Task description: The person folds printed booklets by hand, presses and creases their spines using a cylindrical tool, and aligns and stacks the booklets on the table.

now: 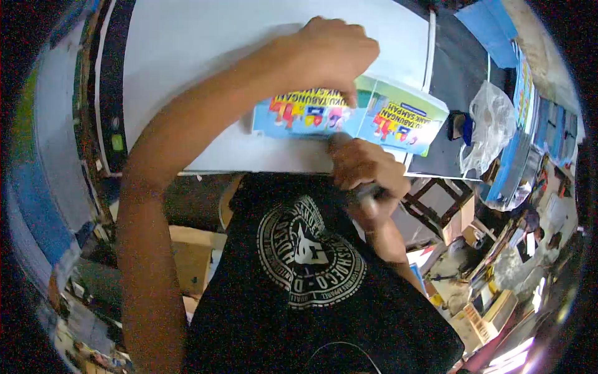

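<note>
On the white table top lies an open printed cover sheet (pixel 398 121), bright blue and green with colourful lettering and a fold between its two halves. My left hand (pixel 336 53) is over its upper edge, fingers curled, with the thumb reaching down onto the sheet. Whatever the curled fingers may hold is hidden. Just below the sheet, at the table's near edge, my right hand (pixel 374 171) is wrapped around a dark elongated tool (pixel 339 142). One end points toward the sheet; blur and fingers hide its exact kind.
The white table top (pixel 205 37) has a dark strip along its left side. To the right, a crumpled clear plastic bag (pixel 492 124) lies on a dark surface near blue stacks (pixel 489 31). Cardboard (pixel 190 258), wooden frames (pixel 442 206) and scattered scraps are below the table.
</note>
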Demonstrator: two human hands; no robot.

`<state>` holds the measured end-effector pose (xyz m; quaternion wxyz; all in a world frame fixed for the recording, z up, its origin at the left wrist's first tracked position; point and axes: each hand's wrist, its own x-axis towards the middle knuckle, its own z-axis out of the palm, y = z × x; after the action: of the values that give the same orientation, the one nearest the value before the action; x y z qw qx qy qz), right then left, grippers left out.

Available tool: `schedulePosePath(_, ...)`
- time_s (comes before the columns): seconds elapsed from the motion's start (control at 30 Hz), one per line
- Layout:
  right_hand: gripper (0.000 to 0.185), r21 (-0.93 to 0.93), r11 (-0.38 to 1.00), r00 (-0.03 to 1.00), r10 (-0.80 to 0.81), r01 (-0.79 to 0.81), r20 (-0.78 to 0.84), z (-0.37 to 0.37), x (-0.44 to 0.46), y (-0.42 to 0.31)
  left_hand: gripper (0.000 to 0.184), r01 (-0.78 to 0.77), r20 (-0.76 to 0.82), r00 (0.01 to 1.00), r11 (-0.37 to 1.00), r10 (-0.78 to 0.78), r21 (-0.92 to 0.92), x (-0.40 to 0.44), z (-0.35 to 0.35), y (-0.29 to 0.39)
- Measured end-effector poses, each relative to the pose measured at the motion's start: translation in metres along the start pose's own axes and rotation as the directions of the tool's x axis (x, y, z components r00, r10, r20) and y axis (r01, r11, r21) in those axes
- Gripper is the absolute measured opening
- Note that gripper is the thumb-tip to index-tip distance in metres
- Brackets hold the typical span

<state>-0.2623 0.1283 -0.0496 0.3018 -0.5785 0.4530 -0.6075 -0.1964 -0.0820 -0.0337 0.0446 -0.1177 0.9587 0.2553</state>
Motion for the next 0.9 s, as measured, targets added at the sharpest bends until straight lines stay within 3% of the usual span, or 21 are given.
schedulePosePath(0.1,0.033,-0.151,0.984,0.995,0.095,-0.098,-0.032,-0.005,-0.004,-0.013,0.060,-0.010,-0.015,1.000,1.000,0.009,-0.020,0.001,0.003,-0.001)
schedulePosePath(0.13,0.035,-0.387,0.903,0.982,0.180,-0.185,-0.049,-0.008,-0.006,-0.040,0.061,-0.023,-0.031,0.999,1.000,0.023,-0.016,0.002,0.003,-0.002)
schedulePosePath(0.2,0.034,-0.538,0.818,0.972,0.235,-0.206,-0.015,-0.005,-0.004,-0.057,0.062,-0.038,-0.048,0.998,0.999,0.037,-0.021,0.001,0.006,-0.003)
schedulePosePath(0.37,0.020,-0.220,0.975,0.980,0.020,0.025,0.198,0.035,0.029,-0.011,0.065,-0.045,-0.044,0.998,0.998,0.042,-0.053,0.003,0.008,-0.005)
schedulePosePath(0.43,0.020,-0.074,0.996,0.962,-0.023,0.045,0.273,0.034,0.033,0.005,0.066,-0.047,-0.056,0.997,0.998,0.044,-0.052,0.007,0.009,-0.007)
schedulePosePath(0.53,0.022,-0.129,0.989,0.967,0.106,-0.078,0.233,0.030,0.018,-0.006,0.066,-0.048,-0.021,0.999,0.995,0.046,-0.086,0.008,0.010,-0.005)
schedulePosePath(0.6,0.033,-0.210,0.966,0.983,0.169,-0.151,0.072,0.036,0.025,-0.044,0.065,-0.055,-0.056,0.997,0.996,0.051,-0.069,0.008,0.009,-0.007)
schedulePosePath(0.63,0.031,-0.139,0.987,0.977,0.109,-0.084,0.183,0.032,0.028,-0.037,0.062,-0.027,0.043,0.999,0.995,0.032,-0.097,0.009,0.004,-0.007)
schedulePosePath(0.67,0.029,-0.054,0.998,0.955,0.048,-0.033,0.292,0.028,0.031,-0.031,0.062,-0.046,-0.003,0.999,0.994,0.046,-0.100,0.008,0.007,-0.008)
schedulePosePath(0.7,0.030,-0.379,0.924,0.928,0.186,-0.054,0.321,0.040,0.027,-0.032,0.061,-0.070,-0.044,0.997,0.992,0.066,-0.100,0.006,0.011,-0.009)
schedulePosePath(0.73,0.032,-0.665,0.746,0.900,0.315,-0.038,0.302,0.052,0.025,-0.032,0.061,-0.099,-0.087,0.992,0.991,0.092,-0.089,0.007,0.012,-0.011)
schedulePosePath(0.77,0.033,-0.876,0.482,0.874,0.424,0.006,0.239,0.063,0.026,-0.031,0.062,-0.082,-0.056,0.996,0.992,0.076,-0.098,0.007,0.009,-0.010)
schedulePosePath(0.83,0.035,-0.376,0.925,0.946,0.174,-0.061,0.274,0.060,0.037,-0.005,0.062,-0.107,-0.028,0.994,0.988,0.104,-0.110,0.005,0.004,-0.007)
schedulePosePath(0.87,0.036,-0.066,0.997,0.957,0.045,-0.027,0.285,0.058,0.043,0.007,0.063,-0.106,-0.026,0.994,0.988,0.103,-0.112,0.004,0.000,-0.009)
schedulePosePath(0.9,0.037,0.029,0.999,0.956,0.028,-0.038,0.293,0.061,0.044,0.012,0.063,-0.065,-0.026,0.998,0.995,0.063,-0.071,0.004,0.000,-0.006)
